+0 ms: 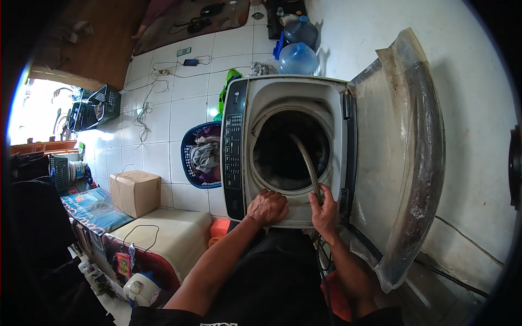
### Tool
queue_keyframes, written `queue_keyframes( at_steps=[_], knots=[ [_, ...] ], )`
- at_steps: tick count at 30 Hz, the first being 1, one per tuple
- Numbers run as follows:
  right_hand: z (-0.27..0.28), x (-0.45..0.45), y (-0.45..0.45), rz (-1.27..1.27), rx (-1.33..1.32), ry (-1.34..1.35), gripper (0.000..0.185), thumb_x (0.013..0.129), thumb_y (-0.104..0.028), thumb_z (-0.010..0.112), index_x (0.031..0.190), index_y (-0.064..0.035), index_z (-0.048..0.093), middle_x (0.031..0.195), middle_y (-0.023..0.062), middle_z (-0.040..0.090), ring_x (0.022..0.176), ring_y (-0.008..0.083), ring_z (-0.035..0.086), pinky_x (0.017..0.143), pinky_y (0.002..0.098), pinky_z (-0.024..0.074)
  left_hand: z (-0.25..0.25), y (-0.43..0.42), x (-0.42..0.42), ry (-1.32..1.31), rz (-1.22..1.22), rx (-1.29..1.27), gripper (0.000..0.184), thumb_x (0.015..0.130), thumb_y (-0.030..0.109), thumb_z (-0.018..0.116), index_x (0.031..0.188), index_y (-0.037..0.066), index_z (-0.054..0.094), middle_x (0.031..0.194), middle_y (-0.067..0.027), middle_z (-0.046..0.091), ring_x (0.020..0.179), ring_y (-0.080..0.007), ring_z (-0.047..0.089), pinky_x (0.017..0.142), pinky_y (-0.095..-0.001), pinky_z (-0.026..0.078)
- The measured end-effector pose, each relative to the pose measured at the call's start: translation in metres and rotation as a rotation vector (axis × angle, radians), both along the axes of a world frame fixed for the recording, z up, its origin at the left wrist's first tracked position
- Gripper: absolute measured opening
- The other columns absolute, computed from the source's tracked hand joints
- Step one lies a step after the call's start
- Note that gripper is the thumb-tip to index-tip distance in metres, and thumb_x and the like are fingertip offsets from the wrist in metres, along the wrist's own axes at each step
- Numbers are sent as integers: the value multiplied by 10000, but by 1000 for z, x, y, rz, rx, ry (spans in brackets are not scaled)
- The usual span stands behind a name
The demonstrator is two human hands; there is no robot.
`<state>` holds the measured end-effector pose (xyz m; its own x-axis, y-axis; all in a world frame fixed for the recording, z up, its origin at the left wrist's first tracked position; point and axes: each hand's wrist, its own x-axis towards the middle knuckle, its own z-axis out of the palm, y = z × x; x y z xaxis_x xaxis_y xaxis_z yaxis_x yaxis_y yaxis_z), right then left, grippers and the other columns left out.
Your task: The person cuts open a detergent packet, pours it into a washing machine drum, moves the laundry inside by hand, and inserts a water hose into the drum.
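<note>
A top-loading washing machine point(331, 93) stands open in front of me, its dark round drum point(274, 155) facing up. My right hand point(323, 211) is closed around a greyish-brown hose point(309, 163), whose far end hangs down into the drum. What lies at the drum's bottom is too dark to make out. My left hand point(268, 208) rests on the near edge of the machine's opening, its fingers curled over the rim. The raised lid point(380, 141), wrapped in clear plastic, leans toward the wall. A control panel point(234, 146) runs down the machine's left side.
A blue laundry basket point(188, 157) with clothes sits left of the machine. Two water jugs point(298, 58) stand behind it. A cardboard box point(135, 193), cables point(144, 117) and two phones point(190, 62) lie on the left. A white wall point(467, 108) bounds the right side.
</note>
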<state>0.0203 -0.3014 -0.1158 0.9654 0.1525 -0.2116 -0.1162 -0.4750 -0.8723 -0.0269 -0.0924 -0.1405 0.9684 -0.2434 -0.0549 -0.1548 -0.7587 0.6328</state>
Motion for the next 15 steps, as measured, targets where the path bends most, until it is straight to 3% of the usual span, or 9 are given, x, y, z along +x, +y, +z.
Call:
queue_keyframes(
  at_steps=[3,9,12,15],
  knots=[
    [1,1,3,50,-19,98,411,982,-276,659,1246,25,569,697,99,633,569,117,562,546,298,455,-3,0,0,-67,9,-21,170,825,207,641,736,64,662,737,-87,658,738,-275,670,747,-409,515],
    [-10,2,7,97,-83,13,429,967,-269,672,1248,49,613,735,176,678,578,173,633,552,320,476,-4,-1,0,-45,9,-18,170,826,208,640,735,66,661,736,-87,653,741,-279,669,741,-409,515],
    [-15,3,10,102,23,-146,437,966,-275,667,1246,58,627,785,224,694,614,228,681,574,340,500,-3,-1,0,-47,4,-15,171,827,207,637,741,61,663,736,-89,651,740,-282,667,741,-408,515],
    [-4,6,11,142,-62,41,445,974,-283,652,1257,60,622,859,252,706,693,260,719,611,349,519,-3,0,1,-35,5,-11,176,827,204,632,739,56,666,739,-92,655,745,-283,668,749,-409,517]
  ],
)
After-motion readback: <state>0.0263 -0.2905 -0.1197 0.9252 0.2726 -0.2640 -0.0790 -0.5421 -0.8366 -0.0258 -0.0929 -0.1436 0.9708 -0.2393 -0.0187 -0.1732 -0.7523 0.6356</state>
